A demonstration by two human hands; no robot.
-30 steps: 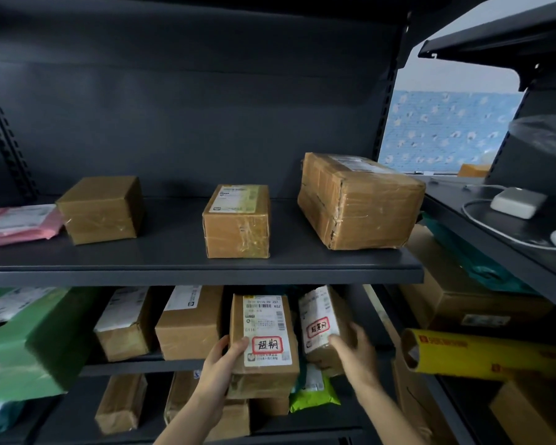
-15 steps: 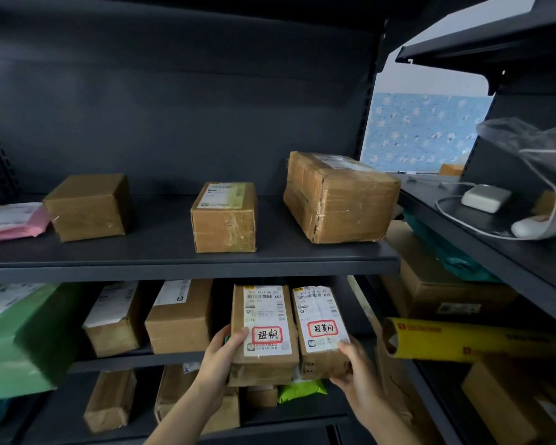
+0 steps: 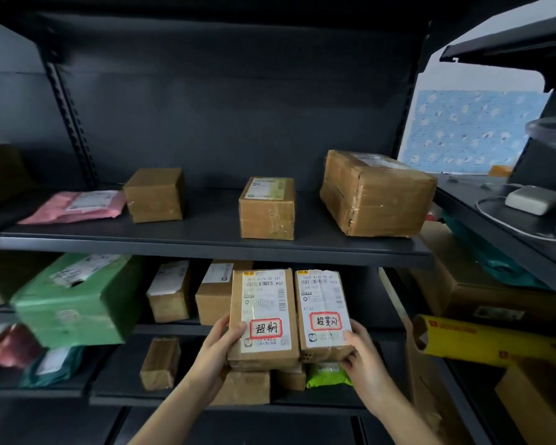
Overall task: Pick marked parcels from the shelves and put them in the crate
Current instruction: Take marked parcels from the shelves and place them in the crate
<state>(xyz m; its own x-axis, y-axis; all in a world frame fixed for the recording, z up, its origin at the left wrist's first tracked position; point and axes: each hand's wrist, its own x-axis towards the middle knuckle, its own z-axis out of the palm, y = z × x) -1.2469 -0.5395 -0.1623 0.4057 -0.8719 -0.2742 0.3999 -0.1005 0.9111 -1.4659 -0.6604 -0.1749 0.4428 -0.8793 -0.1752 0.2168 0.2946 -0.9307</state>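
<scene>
The left parcel [image 3: 264, 316] is gripped by the left hand [image 3: 215, 351], the right parcel [image 3: 323, 316] by the right hand [image 3: 363, 358], thumbs curled over the fronts, other fingers hidden; both brown cartons, white-labelled with red-framed stickers, are held touching below the upper shelf [image 3: 206, 248]

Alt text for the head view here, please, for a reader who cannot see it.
The left hand and right hand each grip a marked parcel, left parcel and right parcel side by side, their labels bearing red-framed handwriting, before dark shelves. The shelf above carries three brown boxes and a pink mailer.
</scene>
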